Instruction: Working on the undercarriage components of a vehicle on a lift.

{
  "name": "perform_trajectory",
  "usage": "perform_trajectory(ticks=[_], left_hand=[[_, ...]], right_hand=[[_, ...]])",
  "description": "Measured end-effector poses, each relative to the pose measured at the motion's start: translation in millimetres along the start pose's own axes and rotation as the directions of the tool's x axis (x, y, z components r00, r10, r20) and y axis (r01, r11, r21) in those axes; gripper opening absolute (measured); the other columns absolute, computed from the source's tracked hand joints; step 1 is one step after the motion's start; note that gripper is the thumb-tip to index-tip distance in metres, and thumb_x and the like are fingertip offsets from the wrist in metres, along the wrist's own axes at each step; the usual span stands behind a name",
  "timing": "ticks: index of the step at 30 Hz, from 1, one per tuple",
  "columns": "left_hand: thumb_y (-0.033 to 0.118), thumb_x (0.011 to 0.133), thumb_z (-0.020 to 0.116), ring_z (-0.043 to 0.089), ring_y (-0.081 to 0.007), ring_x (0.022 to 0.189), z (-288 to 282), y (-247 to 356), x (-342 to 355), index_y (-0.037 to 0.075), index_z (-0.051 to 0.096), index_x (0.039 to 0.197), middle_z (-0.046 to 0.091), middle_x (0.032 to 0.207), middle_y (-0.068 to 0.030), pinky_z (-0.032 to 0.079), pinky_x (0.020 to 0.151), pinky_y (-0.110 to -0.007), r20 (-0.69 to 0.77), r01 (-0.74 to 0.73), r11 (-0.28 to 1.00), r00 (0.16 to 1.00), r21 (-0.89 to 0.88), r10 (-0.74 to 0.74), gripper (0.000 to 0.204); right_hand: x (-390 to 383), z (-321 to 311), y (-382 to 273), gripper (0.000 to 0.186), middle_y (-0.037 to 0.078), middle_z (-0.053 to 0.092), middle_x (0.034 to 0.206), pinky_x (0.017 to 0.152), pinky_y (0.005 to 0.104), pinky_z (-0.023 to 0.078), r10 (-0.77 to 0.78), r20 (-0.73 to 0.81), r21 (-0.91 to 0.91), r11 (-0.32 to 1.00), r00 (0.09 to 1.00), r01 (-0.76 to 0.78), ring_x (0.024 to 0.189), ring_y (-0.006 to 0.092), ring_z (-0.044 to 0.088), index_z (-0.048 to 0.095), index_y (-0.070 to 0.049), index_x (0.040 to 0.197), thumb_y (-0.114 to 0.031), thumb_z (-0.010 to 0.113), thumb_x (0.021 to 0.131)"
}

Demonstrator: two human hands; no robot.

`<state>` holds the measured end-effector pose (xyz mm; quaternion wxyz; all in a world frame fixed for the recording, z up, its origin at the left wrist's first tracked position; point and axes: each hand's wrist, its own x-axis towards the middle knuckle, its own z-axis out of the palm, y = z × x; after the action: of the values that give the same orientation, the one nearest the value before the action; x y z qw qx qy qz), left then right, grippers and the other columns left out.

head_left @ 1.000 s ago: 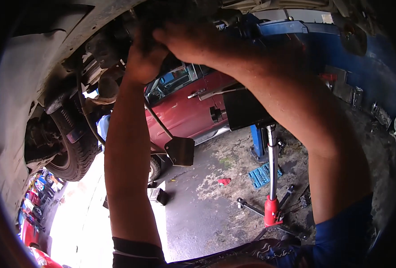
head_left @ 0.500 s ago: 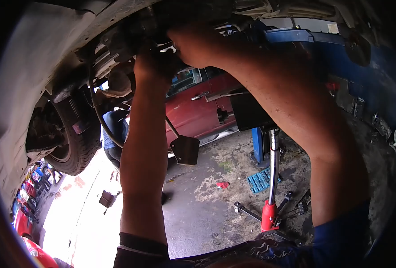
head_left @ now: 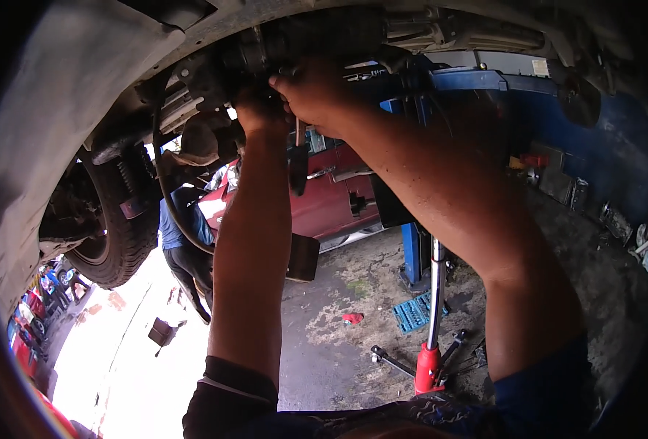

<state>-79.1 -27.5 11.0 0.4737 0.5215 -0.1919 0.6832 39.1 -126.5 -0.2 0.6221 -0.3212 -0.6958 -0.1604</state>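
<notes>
Both arms reach up to the dark underside (head_left: 324, 29) of a raised car. My left hand (head_left: 260, 113) is closed against the shadowed parts there; its fingertips and what they hold are hidden. Beside it on the right, my right hand (head_left: 315, 95) is closed too, fingers curled inward, its grip lost in shadow. Just below the two hands a slim shaft with a dark, flattened lower end (head_left: 298, 170) hangs down; which hand it belongs to, if either, I cannot tell. A black hose (head_left: 164, 183) curves down left of my left forearm.
A tyre (head_left: 123, 227) hangs at the left. Beyond my arms stands a dark red car (head_left: 331, 205). A red-based jack with a chrome column (head_left: 428, 366) and a blue socket tray (head_left: 415, 313) are on the floor. A person in blue (head_left: 181, 227) stands behind the hose.
The view has shifted slightly. My left forearm now appears farther right, and my right hand lower. The dark-ended shaft now shows below my hands. More of the person in blue is visible.
</notes>
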Motion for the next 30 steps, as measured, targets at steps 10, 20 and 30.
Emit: perform_trajectory(ticks=[10, 20, 30], left_hand=[[0.021, 0.094, 0.039, 0.054, -0.0268, 0.117, 0.9, -8.3, -2.0, 0.003, 0.053, 0.127, 0.058, 0.126, -0.0131, 0.041, 0.102, -0.041, -0.088, 0.044, 0.997, 0.995, 0.07, -0.037, 0.04], [0.009, 0.081, 0.07, 0.064, -0.0202, 0.104, -71.4, 52.1, 27.5, 0.004, 0.063, 0.112, 0.066, 0.112, -0.0108, 0.051, 0.091, -0.032, 0.225, -0.057, 0.788, 0.969, 0.614, -0.105, 0.032], [-0.003, 0.09, 0.05, 0.061, -0.0279, 0.099, -41.8, 12.9, 3.9, 0.001, 0.054, 0.117, 0.06, 0.11, -0.0139, 0.054, 0.085, -0.037, 0.026, 0.095, 0.826, 0.991, 0.556, -0.131, 0.027]], right_hand=[[3.9, 12.2, 26.2, 0.032, 0.018, 0.066, 0.088, 0.075, 0.0444, 0.053, 0.113, -0.035, 0.284, 0.954, 0.993, -0.099, 0.087, 0.0356, 0.065, 0.064, -0.002, 0.103, -0.019, 0.071, 0.076], [8.1, 32.7, -7.3, 0.031, 0.019, 0.068, 0.089, 0.076, 0.0444, 0.055, -0.123, -0.106, 0.105, 0.985, 0.987, 0.134, 0.086, 0.037, 0.067, 0.064, -0.002, 0.101, -0.023, 0.069, 0.079], [3.2, 29.0, 26.1, 0.042, 0.02, 0.067, 0.096, 0.076, 0.0429, 0.054, -0.321, -0.057, -0.258, 0.919, 0.945, 0.297, 0.087, 0.0347, 0.067, 0.062, -0.001, 0.117, -0.021, 0.07, 0.081]])
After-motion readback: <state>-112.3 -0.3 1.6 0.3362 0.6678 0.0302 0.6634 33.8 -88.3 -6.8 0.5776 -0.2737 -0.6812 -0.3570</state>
